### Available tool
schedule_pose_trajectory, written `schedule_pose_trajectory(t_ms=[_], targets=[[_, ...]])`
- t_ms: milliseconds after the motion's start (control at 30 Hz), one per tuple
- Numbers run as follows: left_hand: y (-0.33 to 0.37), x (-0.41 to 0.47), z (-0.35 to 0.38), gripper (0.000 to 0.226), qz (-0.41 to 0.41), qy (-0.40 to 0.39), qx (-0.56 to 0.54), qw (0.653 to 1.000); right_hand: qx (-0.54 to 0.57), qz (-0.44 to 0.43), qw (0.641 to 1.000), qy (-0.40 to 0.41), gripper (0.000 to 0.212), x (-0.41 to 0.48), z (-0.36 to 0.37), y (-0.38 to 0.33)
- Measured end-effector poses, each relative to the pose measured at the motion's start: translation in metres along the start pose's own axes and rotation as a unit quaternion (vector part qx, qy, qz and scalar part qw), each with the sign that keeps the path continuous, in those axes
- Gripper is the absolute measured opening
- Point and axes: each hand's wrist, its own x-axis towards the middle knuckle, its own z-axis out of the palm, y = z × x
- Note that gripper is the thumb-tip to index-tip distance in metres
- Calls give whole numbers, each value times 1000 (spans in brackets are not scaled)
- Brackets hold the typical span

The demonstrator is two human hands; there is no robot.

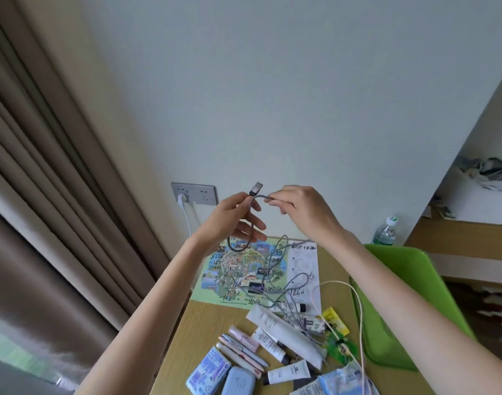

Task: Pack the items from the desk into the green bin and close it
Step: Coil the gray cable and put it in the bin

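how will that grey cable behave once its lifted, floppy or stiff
Likely floppy: the grey cable sags in a loop below the left hand and trails in loose tangles to the desk. Probably light, since both hands, the right hand included, pinch it with fingertips. It may snag the tubes below.

Both hands, left hand [235, 220] and right hand [302, 209], hold a grey cable [251, 223].

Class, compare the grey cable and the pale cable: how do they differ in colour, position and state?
The grey cable is dark and lifted, held by the left hand and right hand; the pale cable is whitish, untouched, and lies on the desk. Both are thin, loose and unpacked.
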Motion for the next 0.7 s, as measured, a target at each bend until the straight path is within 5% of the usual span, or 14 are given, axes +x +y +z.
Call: schedule_pose_trajectory(t_ms=[200,400,700], targets=[[25,-16,31,38,5,-6,-2,1000,-107,-41,993,-41,21,-8,-43,-11],[41,-31,51,33,45,36,11,998,136,78,987,-19,25,-20,-56,-10],[60,-20,62,34,125,177,-100,971,181,108,977,10,41,-33,-55,-18]])
